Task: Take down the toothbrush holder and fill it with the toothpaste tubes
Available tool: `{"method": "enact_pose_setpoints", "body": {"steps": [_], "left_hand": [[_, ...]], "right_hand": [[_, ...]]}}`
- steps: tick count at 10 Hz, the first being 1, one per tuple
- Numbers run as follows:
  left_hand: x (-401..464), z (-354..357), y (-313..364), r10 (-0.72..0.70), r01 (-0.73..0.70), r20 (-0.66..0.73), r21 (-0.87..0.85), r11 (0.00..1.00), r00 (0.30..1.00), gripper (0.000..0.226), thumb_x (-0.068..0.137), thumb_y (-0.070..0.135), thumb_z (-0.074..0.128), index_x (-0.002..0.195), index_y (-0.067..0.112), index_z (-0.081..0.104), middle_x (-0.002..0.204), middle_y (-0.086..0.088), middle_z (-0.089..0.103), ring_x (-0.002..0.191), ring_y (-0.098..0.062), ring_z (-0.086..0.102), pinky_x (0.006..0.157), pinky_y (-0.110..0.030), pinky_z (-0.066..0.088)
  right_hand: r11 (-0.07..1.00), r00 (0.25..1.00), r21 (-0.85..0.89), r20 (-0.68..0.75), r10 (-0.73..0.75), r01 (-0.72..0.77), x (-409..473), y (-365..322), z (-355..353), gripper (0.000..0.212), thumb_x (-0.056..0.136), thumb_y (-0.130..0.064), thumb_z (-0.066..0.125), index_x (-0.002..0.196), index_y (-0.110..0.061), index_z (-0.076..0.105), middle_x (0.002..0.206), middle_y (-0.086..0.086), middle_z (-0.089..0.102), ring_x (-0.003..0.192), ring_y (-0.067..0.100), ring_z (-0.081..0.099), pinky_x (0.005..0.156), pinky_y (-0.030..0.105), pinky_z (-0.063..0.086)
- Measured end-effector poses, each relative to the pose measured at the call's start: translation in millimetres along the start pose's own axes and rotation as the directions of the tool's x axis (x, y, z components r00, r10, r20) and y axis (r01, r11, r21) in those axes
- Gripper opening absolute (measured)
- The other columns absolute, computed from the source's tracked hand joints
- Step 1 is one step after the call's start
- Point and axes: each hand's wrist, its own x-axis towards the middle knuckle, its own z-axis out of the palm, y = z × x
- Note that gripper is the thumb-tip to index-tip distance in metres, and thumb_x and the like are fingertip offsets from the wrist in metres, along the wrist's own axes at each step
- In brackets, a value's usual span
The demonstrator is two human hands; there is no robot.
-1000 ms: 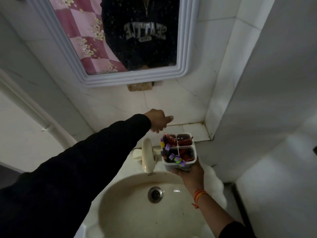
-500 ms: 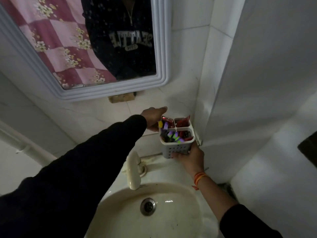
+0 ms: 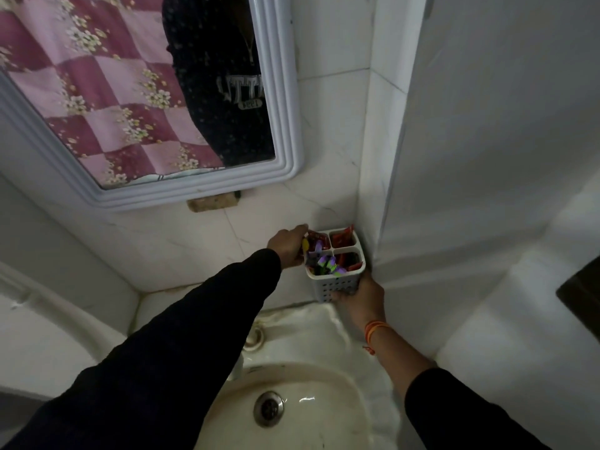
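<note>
A white perforated toothbrush holder (image 3: 337,284) with four compartments is held up against the tiled wall corner, above the sink's back rim. Red toothpaste tubes (image 3: 341,239) stick out of its compartments, and purple and yellow toothbrush ends (image 3: 326,264) fill the front left one. My right hand (image 3: 362,298) grips the holder from below and from its right side. My left hand (image 3: 287,243) clasps the holder's left edge near the top, fingers curled against the rim.
A white sink (image 3: 324,417) with a metal drain (image 3: 268,408) lies below. A mirror with a white frame (image 3: 285,125) hangs on the tiled wall above left. A white wall panel (image 3: 487,157) juts out at the right of the corner.
Both hands have carried the holder up from above the sink basin to the wall corner. My left hand went from hovering beside it to gripping its left edge.
</note>
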Motion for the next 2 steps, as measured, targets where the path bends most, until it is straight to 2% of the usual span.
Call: {"method": "enact_pose_setpoints", "body": {"steps": [1, 2], "left_hand": [[-67.6, -10.3, 28.2, -0.04, 0.036, -0.036, -0.123, 0.992, 0.999, 0.034, 0.103, 0.027, 0.05, 0.127, 0.005, 0.06, 0.123, -0.027, 0.065, 0.114, -0.043, 0.065, 0.102, -0.051, 0.053], [-101.7, -16.4, 35.8, -0.074, 0.048, -0.089, -0.265, 0.963, 0.993, 0.053, 0.097, 0.051, 0.052, 0.113, 0.002, 0.065, 0.096, -0.013, 0.068, 0.081, -0.027, 0.066, 0.083, -0.033, 0.056]], "right_hand": [[0.999, 0.999, -0.047, -0.04, -0.005, 0.003, -12.6, -6.0, -5.5, 0.072, 0.078, -0.01, 0.089, 0.143, -0.006, 0.059, 0.124, 0.018, 0.075, 0.115, 0.035, 0.071, 0.097, 0.034, 0.053], [1.0, 0.991, -0.013, -0.134, -0.008, 0.007, -31.2, -12.3, -10.5, 0.058, 0.085, -0.009, 0.079, 0.14, -0.005, 0.06, 0.125, 0.019, 0.074, 0.114, 0.036, 0.071, 0.1, 0.037, 0.054]]}}
